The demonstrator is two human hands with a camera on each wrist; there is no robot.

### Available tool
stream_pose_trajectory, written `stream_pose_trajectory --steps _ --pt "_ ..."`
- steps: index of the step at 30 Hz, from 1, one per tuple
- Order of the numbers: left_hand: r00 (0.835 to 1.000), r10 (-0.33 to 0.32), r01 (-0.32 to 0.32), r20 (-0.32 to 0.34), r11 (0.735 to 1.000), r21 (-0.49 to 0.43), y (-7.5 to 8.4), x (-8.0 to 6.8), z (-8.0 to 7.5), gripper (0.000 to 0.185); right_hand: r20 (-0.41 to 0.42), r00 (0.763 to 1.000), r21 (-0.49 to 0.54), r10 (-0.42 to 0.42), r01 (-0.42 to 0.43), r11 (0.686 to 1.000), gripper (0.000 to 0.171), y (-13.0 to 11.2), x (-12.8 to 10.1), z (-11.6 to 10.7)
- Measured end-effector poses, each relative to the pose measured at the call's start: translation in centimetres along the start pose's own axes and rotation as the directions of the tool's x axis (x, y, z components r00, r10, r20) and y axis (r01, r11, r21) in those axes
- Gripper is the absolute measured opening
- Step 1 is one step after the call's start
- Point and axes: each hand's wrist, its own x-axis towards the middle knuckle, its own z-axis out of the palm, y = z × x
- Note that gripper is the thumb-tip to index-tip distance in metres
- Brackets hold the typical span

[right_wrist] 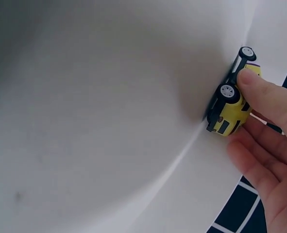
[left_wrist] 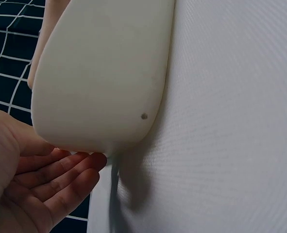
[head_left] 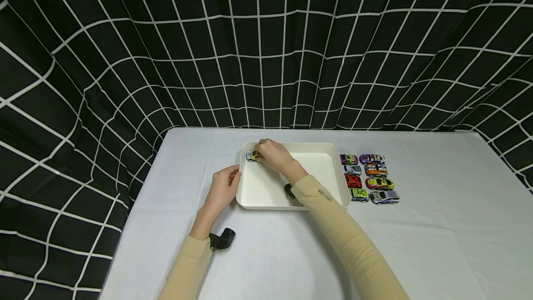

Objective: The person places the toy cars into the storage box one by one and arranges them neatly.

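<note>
A white tray [head_left: 337, 165] sits mid-table. My right hand [head_left: 272, 154] reaches into its far left corner and pinches a small yellow toy car [head_left: 253, 155] there. In the right wrist view the thumb and fingers hold the yellow car [right_wrist: 233, 104] against the tray's inner wall [right_wrist: 109, 97]. My left hand [head_left: 225, 186] rests on the table beside the tray's left edge, fingers straight and touching it. The left wrist view shows the tray's outer wall [left_wrist: 104, 73] just above my left hand's fingers [left_wrist: 65, 174].
Several toy cars [head_left: 368, 177] stand in two rows on the white tablecloth right of the tray. A black grid-patterned curtain [head_left: 266, 45] encloses the back and sides. Wrist-mounted cameras show at the left wrist [head_left: 222, 239] and right wrist [head_left: 289, 190].
</note>
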Motion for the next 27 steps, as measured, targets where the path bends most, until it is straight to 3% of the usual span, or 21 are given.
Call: stream_pose_trajectory --steps 16,27 --pt "0.999 -0.044 0.044 0.015 0.999 0.000 0.2 0.0 0.2 0.025 -0.043 0.999 -0.005 -0.017 0.017 1.000 0.020 -0.1 -0.5 -0.2" --pt "1.000 -0.014 0.014 0.003 1.000 0.005 -0.1 0.0 0.0 0.025 -0.112 0.993 0.024 -0.026 0.029 0.999 0.018 0.0 -1.5 -2.7"
